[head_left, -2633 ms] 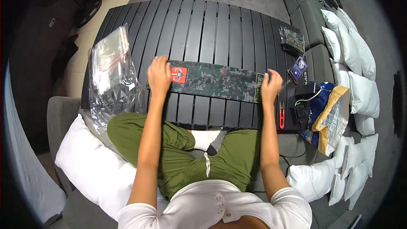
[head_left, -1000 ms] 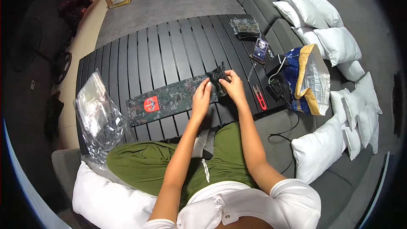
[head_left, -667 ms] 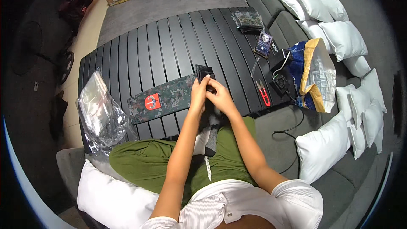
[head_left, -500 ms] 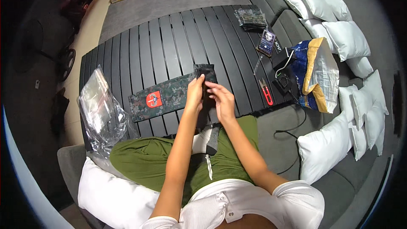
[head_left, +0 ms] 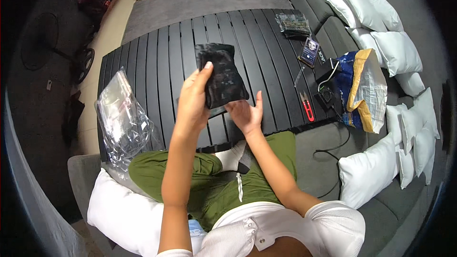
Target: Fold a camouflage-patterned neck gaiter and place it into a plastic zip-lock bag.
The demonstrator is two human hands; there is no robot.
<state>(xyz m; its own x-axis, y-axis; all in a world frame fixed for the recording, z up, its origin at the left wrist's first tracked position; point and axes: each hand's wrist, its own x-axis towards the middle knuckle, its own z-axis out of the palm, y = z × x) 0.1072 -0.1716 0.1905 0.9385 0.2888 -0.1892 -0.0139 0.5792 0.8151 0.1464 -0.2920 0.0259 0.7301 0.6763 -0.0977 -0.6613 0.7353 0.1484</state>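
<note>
A dark camouflage-patterned cloth (head_left: 222, 74), folded into a compact bundle, is raised over the slatted black table (head_left: 143, 76). My left hand (head_left: 193, 93) grips its left edge, with the thumb on the front face and the other fingers hidden behind. Palm up, my right hand (head_left: 248, 116) is open at the bundle's lower right corner. Its thumb points outward, while its fingertips are partly covered by the cloth. Whether those fingertips touch the cloth I cannot tell. A greyish edge shows below the bundle, too little of it to name.
Transparent plastic bags (head_left: 116, 109) lie at the table's left end. Red-handled thread snips (head_left: 307, 107), a phone (head_left: 310, 51) and packaged dark items (head_left: 293, 24) occupy the right side. Beyond stands a blue-and-yellow woven sack (head_left: 359, 90); white pillows (head_left: 369, 166) cover the grey sofa.
The cloth, stretched out on the table with a red emblem showing, is now a folded bundle lifted off it, emblem out of sight. My left hand moved left; the right turned palm up.
</note>
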